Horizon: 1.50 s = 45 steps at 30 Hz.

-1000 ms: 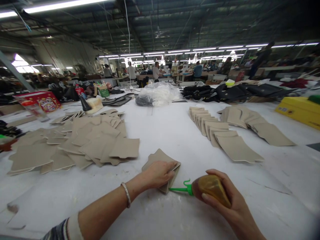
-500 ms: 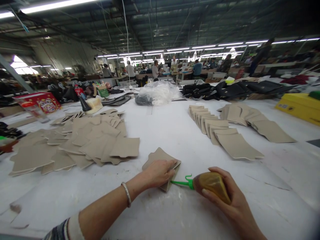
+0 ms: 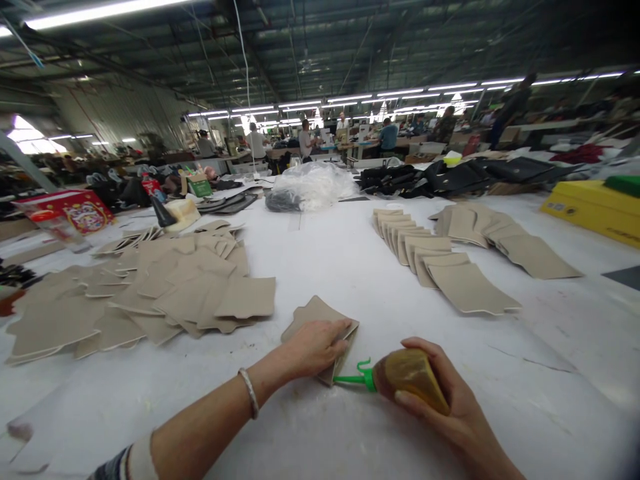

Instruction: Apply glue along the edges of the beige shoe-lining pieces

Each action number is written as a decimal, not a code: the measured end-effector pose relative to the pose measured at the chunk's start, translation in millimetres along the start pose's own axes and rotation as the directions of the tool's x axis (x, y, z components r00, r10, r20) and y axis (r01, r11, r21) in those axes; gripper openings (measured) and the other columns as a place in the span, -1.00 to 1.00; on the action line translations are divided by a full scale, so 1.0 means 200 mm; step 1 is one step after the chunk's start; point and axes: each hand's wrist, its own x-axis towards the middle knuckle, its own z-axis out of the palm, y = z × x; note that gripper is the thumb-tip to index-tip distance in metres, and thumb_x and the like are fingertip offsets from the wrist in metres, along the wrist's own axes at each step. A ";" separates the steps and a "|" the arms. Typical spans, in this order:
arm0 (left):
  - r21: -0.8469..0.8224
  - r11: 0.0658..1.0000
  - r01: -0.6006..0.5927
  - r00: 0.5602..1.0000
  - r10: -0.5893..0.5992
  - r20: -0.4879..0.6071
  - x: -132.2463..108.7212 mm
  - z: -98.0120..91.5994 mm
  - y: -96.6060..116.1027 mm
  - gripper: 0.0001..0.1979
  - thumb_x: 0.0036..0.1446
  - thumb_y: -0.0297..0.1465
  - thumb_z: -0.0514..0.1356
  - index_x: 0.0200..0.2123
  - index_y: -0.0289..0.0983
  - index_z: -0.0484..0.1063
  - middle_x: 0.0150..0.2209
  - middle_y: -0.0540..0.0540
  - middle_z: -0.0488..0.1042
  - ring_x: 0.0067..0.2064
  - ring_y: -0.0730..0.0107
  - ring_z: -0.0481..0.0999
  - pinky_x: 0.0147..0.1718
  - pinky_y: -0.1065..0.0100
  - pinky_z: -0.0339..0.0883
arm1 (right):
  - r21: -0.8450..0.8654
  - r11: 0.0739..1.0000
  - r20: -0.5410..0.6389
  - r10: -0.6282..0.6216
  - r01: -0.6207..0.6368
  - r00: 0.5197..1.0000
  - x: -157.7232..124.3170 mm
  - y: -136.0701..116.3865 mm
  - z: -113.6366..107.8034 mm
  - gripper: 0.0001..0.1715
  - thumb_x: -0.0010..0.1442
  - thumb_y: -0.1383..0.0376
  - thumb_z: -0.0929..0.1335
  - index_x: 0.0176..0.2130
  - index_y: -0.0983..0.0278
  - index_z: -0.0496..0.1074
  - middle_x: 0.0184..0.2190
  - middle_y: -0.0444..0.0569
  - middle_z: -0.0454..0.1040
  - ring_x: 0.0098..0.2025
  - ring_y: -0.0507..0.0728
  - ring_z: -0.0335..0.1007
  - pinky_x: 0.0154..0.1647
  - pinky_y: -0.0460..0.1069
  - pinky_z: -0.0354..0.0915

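Note:
My left hand (image 3: 314, 348) lies flat on a beige cut piece (image 3: 315, 313) in the middle of the white table (image 3: 350, 267), fingers stretched over its near corner. My right hand (image 3: 440, 407) is wrapped round a soft amber glue bottle (image 3: 410, 373). Its green nozzle (image 3: 353, 379) points left and touches the near edge of the beige piece, just beside my left fingertips.
A loose heap of beige pieces (image 3: 150, 293) lies to the left. Two fanned rows of beige pieces (image 3: 440, 260) lie at the right. A clear plastic bag (image 3: 310, 185), black material (image 3: 450, 177) and a yellow box (image 3: 595, 210) stand further back. Other people work at distant tables.
The bottle's nozzle has slid slightly left along the piece's edge. The view has shifted a little; my left hand stays on the piece.

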 end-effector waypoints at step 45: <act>-0.117 0.877 0.466 0.802 -0.474 -0.364 0.03 -0.08 -0.30 -0.55 0.12 -0.13 0.02 -0.06 -0.29 0.39 -0.22 -0.17 0.50 -0.17 0.09 0.49 -0.14 0.14 0.29 | 0.951 0.284 0.035 0.302 -0.125 0.953 0.02 0.11 -0.36 -0.57 0.09 0.14 0.52 -0.07 0.27 0.54 -0.02 0.08 0.51 -0.10 0.26 0.51 -0.15 0.06 0.48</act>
